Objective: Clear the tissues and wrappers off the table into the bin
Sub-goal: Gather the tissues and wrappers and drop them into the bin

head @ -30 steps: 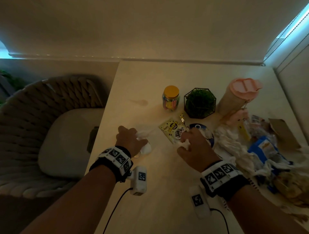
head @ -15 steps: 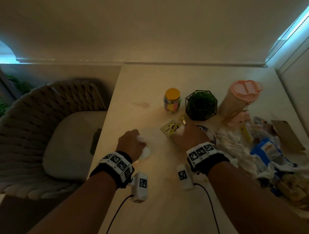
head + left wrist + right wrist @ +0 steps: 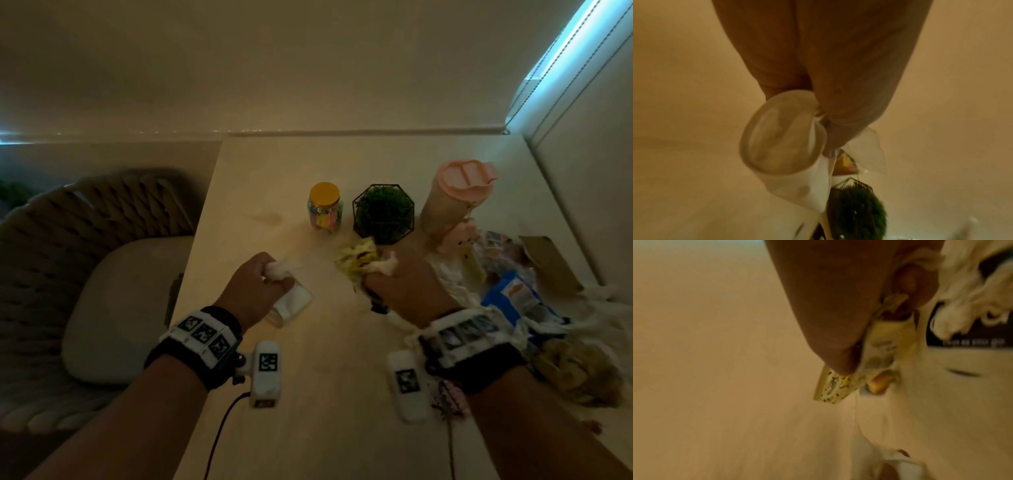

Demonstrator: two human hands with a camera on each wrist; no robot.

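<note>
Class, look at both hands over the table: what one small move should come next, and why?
Probably carry both handfuls off to the bin, which is not in view. The left hand grips a tissue and a clear cup; the right hand grips a yellow wrapper and a tissue. Both look full, though litter remains on the table.

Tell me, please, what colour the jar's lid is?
Yellow; the jar's lid shows best in the head view.

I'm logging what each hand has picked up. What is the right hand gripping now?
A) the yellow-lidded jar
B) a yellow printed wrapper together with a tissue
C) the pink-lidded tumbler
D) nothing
B: the right hand clutches the yellow printed wrapper and a tissue.
</note>
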